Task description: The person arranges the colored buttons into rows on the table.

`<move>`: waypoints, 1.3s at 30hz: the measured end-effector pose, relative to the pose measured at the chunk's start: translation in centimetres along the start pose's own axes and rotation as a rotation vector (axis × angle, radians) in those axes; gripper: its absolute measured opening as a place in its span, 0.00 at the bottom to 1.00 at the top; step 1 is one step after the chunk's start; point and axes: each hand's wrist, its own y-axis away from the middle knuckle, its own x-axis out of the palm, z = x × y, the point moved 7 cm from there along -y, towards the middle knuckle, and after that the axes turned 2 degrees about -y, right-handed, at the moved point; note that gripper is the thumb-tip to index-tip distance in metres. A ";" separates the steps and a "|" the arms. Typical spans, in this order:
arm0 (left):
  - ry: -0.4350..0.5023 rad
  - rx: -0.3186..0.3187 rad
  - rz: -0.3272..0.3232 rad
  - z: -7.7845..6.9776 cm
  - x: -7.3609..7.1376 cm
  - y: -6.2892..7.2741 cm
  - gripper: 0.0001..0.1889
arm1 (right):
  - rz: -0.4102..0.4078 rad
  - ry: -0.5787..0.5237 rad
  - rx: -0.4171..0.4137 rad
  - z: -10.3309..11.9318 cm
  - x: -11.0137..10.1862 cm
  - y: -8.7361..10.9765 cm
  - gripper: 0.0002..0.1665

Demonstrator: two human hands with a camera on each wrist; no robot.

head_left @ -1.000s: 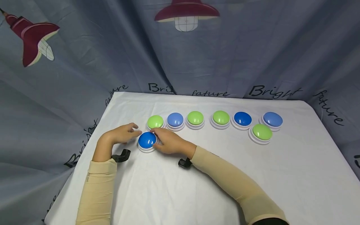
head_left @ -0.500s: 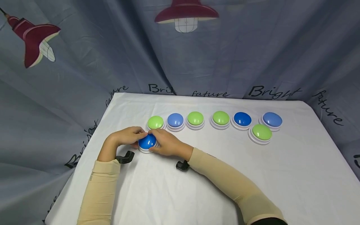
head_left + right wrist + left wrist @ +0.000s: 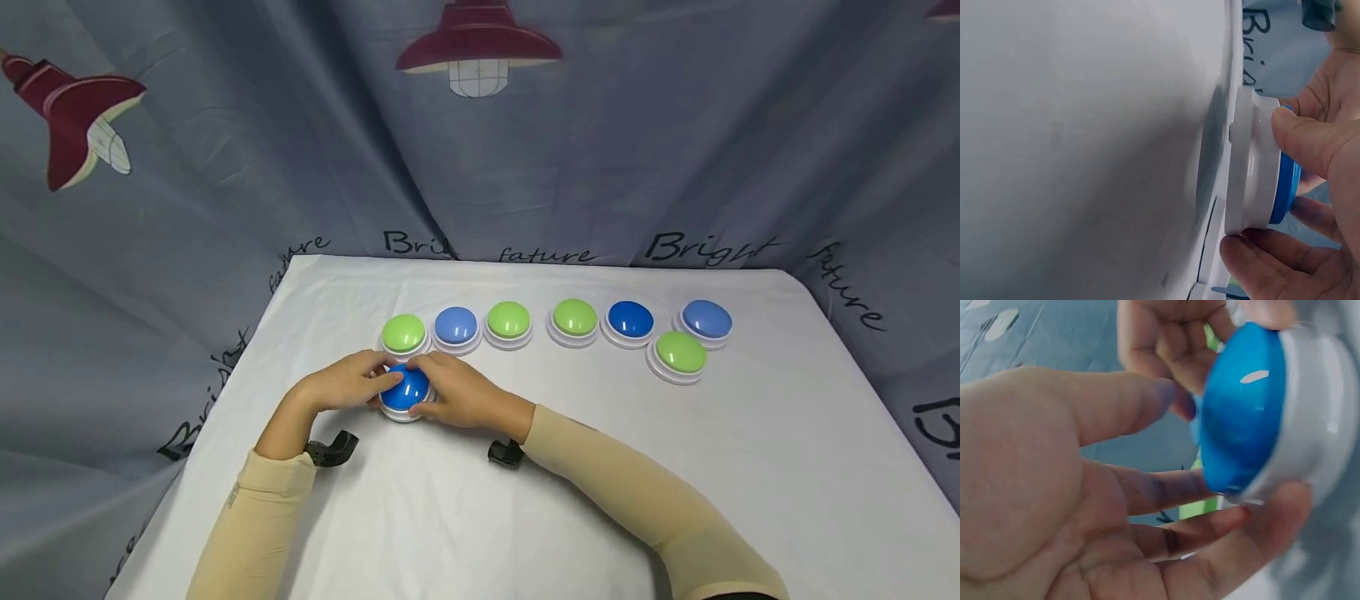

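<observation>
A push button with a dark blue dome and white base (image 3: 406, 390) is between both hands at the front left of the row. My right hand (image 3: 468, 393) grips it from the right; in the right wrist view the thumb (image 3: 1300, 140) lies on the white base and fingers are at its other side. My left hand (image 3: 347, 383) is at its left side. In the left wrist view, its fingers reach the white base, and its thumb (image 3: 1125, 403) is extended beside the blue dome (image 3: 1241, 412) with a gap. Whether the base touches the table cannot be told.
Behind stand a green button (image 3: 403, 333), a light blue one (image 3: 455, 325), then green (image 3: 508, 320) and green (image 3: 574, 317) buttons. Farther right are a dark blue button (image 3: 630, 320), a light blue button (image 3: 707, 319) and a green button (image 3: 681, 352). White cloth (image 3: 450, 517) covers the table.
My left hand has come in from the left to the dark blue button. That button and both hands have shifted right relative to the row. The head view has shifted slightly.
</observation>
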 end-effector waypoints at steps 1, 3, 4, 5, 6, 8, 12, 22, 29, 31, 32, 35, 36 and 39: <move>0.000 0.016 -0.012 -0.1 0.2 0.2 0.21 | 0.000 0.001 0.001 0.1 0.0 0.3 0.39; -0.010 0.042 -0.043 -0.3 0.7 0.7 0.20 | -0.001 0.000 -0.002 0.2 0.0 0.8 0.39; -0.025 0.051 -0.061 -0.4 0.9 1.0 0.20 | -0.001 -0.001 -0.006 0.4 0.0 1.1 0.39; -0.040 0.056 -0.078 -0.5 1.2 1.3 0.21 | -0.001 -0.001 -0.012 0.5 0.0 1.5 0.38; -0.055 0.060 -0.093 -0.6 1.4 1.5 0.21 | -0.001 -0.002 -0.016 0.6 0.0 1.8 0.38; -0.080 0.063 -0.123 -0.7 2.0 1.9 0.22 | 0.000 -0.002 -0.024 0.7 -0.1 2.6 0.38; -0.075 0.066 -0.173 -1.0 3.1 2.9 0.22 | -0.003 -0.013 -0.028 1.2 -0.4 4.2 0.37; -0.021 0.105 -0.224 -2.2 6.2 4.8 0.21 | -0.030 -0.026 -0.058 2.8 -0.4 8.0 0.36; -0.020 0.108 -0.252 -2.1 7.9 6.8 0.19 | -0.041 -0.043 -0.071 4.7 1.0 9.5 0.36; -0.012 0.098 -0.259 -2.0 8.1 7.6 0.19 | -0.039 -0.039 -0.079 5.4 1.5 9.7 0.36; -0.010 0.087 -0.263 -1.9 8.2 8.0 0.18 | -0.038 -0.035 -0.084 5.8 1.7 9.8 0.36; 0.009 0.047 -0.280 -1.5 8.4 9.2 0.17 | -0.033 -0.029 -0.102 6.9 2.2 9.8 0.35; 0.016 0.034 -0.284 -1.4 8.4 9.5 0.17 | -0.034 -0.027 -0.110 7.2 2.4 9.8 0.35; 0.023 0.006 -0.297 -1.3 8.5 10.3 0.17 | -0.031 -0.034 -0.117 7.9 2.8 9.8 0.35</move>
